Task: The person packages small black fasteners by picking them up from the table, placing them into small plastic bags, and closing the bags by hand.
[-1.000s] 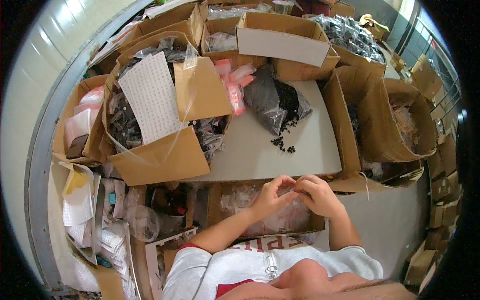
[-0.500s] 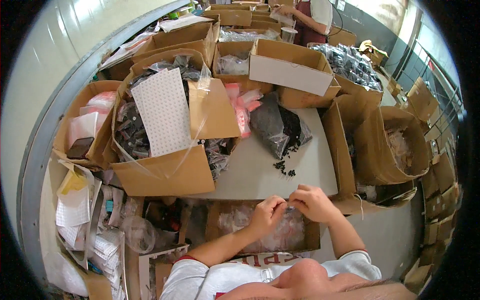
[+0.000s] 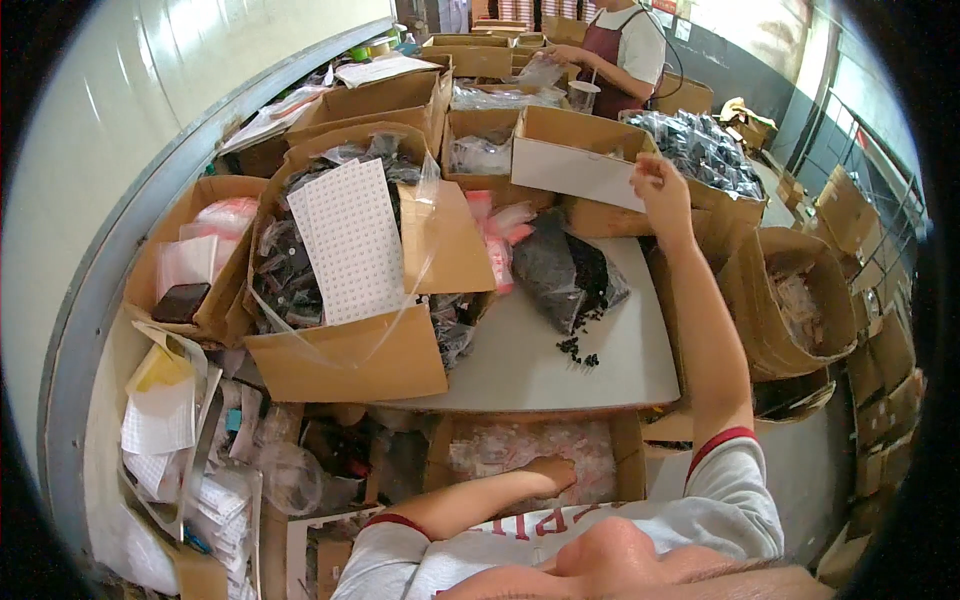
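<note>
My left hand (image 3: 551,476) reaches down into a low cardboard box (image 3: 437,460) at the table's front edge. Small clear plastic bags (image 3: 500,445) fill that box, and my left fingertips are hidden among them. My right arm stretches far forward, its hand (image 3: 662,190) raised at the right end of a white-fronted cardboard box (image 3: 580,172). The right fingers are curled together; anything between them is too small to make out. On the table (image 3: 500,360) a grey plastic bag (image 3: 545,270) lies on its side, small black parts (image 3: 577,352) spilling from its mouth.
At the left, a big carton (image 3: 345,355) holds dark packets and white dotted sheets (image 3: 350,240). A smaller carton beside it contains pink-white bags and a phone (image 3: 182,303). Tall cartons (image 3: 790,300) line the right side. A co-worker (image 3: 625,60) stands at the far end.
My hands, together over the low box earlier with a small item between them, have parted. The right went forward to the white-fronted box; the left dropped into the clear bags.
</note>
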A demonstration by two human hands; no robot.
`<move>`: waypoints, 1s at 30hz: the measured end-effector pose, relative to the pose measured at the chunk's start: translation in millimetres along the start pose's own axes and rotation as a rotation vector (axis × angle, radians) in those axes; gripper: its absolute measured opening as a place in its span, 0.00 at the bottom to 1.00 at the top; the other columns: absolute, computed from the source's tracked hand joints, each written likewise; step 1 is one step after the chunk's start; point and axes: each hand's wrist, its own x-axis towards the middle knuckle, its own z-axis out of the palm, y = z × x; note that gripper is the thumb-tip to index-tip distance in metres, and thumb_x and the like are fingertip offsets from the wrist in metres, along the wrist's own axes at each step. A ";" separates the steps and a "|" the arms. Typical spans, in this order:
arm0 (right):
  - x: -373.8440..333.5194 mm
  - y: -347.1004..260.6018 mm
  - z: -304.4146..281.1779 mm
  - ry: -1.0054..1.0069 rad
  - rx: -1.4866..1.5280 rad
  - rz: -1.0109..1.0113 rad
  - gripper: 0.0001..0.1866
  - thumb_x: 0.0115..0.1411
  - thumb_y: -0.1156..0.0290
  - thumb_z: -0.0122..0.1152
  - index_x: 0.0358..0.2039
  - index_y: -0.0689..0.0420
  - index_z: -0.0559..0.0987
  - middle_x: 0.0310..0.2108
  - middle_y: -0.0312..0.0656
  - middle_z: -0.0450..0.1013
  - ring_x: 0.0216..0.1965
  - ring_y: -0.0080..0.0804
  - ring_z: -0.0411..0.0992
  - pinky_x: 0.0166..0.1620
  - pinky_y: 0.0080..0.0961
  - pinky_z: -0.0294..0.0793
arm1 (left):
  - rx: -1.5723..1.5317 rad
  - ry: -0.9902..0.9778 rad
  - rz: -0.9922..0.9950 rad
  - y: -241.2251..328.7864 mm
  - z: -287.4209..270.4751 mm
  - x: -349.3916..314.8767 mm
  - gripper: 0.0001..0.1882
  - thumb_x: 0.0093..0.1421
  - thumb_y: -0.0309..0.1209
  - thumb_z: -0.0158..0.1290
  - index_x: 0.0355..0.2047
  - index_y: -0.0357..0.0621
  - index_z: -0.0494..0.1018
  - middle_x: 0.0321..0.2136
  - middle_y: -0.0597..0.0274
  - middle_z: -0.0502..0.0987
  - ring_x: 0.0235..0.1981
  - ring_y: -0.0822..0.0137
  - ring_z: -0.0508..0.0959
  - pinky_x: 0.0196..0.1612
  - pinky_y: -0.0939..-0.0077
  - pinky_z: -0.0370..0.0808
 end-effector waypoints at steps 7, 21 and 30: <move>-137.5 -29.5 -11.2 -0.454 -0.109 0.073 0.09 0.55 0.75 0.60 0.37 0.61 0.77 0.31 0.42 0.73 0.32 0.30 0.73 0.35 0.25 0.72 | 0.053 -0.135 0.208 -43.1 61.0 31.6 0.14 0.45 0.19 0.55 0.36 0.30 0.75 0.38 0.41 0.76 0.40 0.46 0.77 0.42 0.60 0.74; -240.0 -4.6 -38.0 -0.258 -0.067 0.173 0.04 0.53 0.77 0.60 0.31 0.62 0.77 0.27 0.44 0.72 0.27 0.34 0.71 0.32 0.25 0.70 | -0.063 0.094 0.232 3.4 -34.4 -13.3 0.07 0.46 0.24 0.51 0.26 0.39 0.77 0.29 0.46 0.77 0.33 0.48 0.78 0.36 0.57 0.74; -230.0 -0.7 -34.5 -0.279 -0.095 0.122 0.04 0.54 0.76 0.60 0.30 0.62 0.77 0.28 0.44 0.72 0.27 0.35 0.71 0.30 0.25 0.70 | -0.594 0.468 0.059 -21.4 -21.6 -7.3 0.05 0.55 0.26 0.54 0.32 0.39 0.72 0.24 0.49 0.75 0.25 0.55 0.76 0.31 0.64 0.73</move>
